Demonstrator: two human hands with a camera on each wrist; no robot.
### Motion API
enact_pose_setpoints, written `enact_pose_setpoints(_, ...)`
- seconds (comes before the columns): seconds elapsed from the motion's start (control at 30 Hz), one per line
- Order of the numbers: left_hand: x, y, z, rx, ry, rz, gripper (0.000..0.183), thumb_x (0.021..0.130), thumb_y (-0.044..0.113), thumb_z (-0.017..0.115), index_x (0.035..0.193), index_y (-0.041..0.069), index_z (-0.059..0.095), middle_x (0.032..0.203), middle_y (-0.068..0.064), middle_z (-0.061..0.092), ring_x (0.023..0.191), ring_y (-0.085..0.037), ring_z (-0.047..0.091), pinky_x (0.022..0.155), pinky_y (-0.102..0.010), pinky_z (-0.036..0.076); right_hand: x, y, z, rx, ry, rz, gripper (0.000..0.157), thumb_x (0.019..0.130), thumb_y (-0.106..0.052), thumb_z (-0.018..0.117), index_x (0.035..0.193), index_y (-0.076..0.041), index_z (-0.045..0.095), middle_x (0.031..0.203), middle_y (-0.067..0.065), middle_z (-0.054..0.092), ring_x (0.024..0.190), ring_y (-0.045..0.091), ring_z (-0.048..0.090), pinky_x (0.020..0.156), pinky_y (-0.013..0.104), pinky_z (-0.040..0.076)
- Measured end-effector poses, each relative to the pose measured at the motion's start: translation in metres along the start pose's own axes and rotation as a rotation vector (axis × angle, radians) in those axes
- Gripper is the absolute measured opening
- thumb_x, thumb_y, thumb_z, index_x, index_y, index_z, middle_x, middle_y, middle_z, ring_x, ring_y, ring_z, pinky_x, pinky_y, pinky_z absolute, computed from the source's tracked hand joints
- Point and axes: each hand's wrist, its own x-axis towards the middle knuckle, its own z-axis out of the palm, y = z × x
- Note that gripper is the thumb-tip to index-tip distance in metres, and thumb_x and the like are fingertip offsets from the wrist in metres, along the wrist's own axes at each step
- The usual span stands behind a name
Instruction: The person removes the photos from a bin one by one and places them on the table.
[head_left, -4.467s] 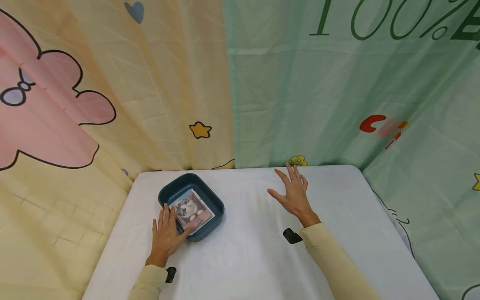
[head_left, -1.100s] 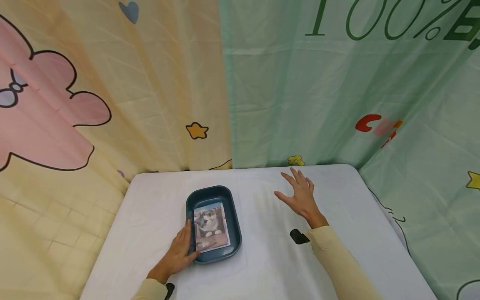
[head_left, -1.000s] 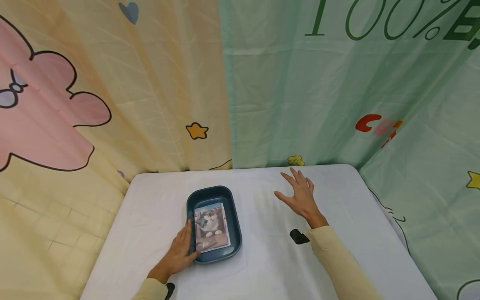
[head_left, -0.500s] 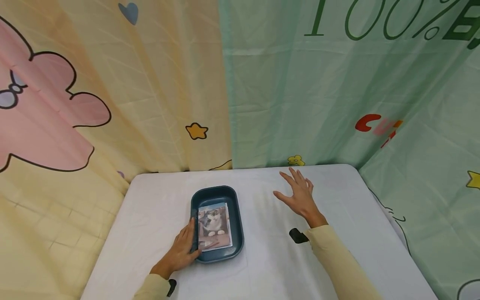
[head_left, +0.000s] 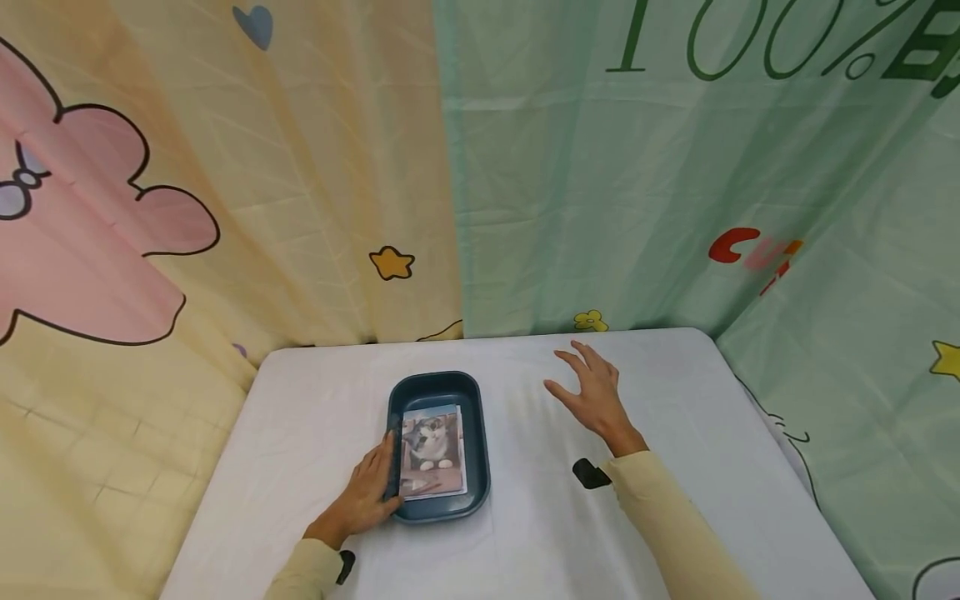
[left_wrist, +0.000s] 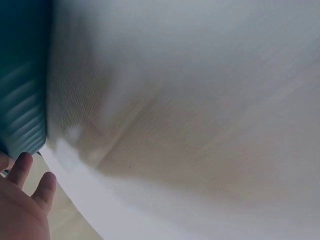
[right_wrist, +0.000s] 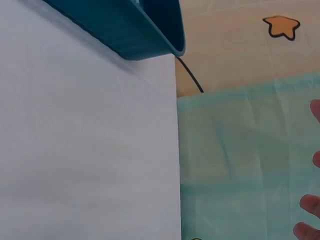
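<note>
The white-topped table (head_left: pixel 547 525) bears a dark teal tray (head_left: pixel 437 392), resting on it; beyond the tray runs the table's straight far edge with rounded corners, and more white surface spreads right of the tray than left

Booth-like nook (cartoon-print curtains (head_left: pixel 555 200)) around a white table (head_left: pixel 540 525).

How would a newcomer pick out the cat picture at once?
On the white table, slightly left of middle in the head view, sits a dark teal tray. The cat picture lies inside; its printed image sets it apart from the plain tray.
</note>
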Motion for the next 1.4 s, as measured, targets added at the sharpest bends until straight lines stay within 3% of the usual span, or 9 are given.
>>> enact_pose_setpoints(0.47,0.006,-0.004,0.0,0.019,-0.001,0.014,0.098,0.086,0.023,0.067,0.152,-0.001,-0.001,0.159,-0.02,0.012,0.143,-0.038,0.014,0.113,-0.058,0.013,0.002,-0.006,0.012,0.057,0.012,0.005,0.052,0.088,-0.033,0.07,0.131,-0.007,0.057,0.145,0.021,0.04,0.135,0.04,0.034,0.105,0.059,0.02)
enact_pose_setpoints(0.7,0.006,-0.004,-0.001,0.061,0.03,0.047,0.106,0.086,0.048,0.066,0.151,-0.004,0.001,0.159,-0.024,-0.005,0.142,-0.043,0.014,0.112,-0.061,0.013,0.004,-0.013,0.024,0.057,-0.009,0.003,0.053,0.088,-0.034,0.069,0.132,-0.006,0.056,0.144,0.021,0.043,0.132,0.039,0.038,0.104,0.059,0.021)
enact_pose_setpoints(0.9,0.007,0.0,-0.003,0.083,0.042,0.066,0.122,0.075,0.062,0.07,0.151,-0.008,0.004,0.159,-0.023,-0.009,0.143,-0.041,0.01,0.112,-0.061,0.009,0.004,-0.021,0.044,0.072,-0.06,0.0,0.054,0.088,-0.031,0.07,0.132,-0.004,0.055,0.14,0.019,0.048,0.13,0.036,0.042,0.103,0.058,0.026)
enact_pose_setpoints(1.13,0.009,0.001,-0.002,0.187,0.036,0.07,0.136,0.063,0.077,0.067,0.15,-0.008,0.006,0.159,-0.025,-0.003,0.144,-0.04,0.013,0.113,-0.06,0.007,0.006,-0.032,0.074,0.13,-0.107,-0.007,0.05,0.088,-0.027,0.072,0.13,-0.005,0.057,0.135,0.015,0.053,0.127,0.033,0.046,0.105,0.058,0.03)
enact_pose_setpoints(1.4,0.008,0.003,-0.002,0.206,0.05,0.1,0.145,0.052,0.079,0.072,0.149,-0.01,0.012,0.158,-0.027,-0.001,0.142,-0.043,0.014,0.111,-0.063,0.007,0.002,-0.046,0.101,0.244,-0.17,-0.051,0.046,0.089,-0.021,0.069,0.13,-0.003,0.057,0.133,0.015,0.053,0.125,0.034,0.047,0.104,0.059,0.03)
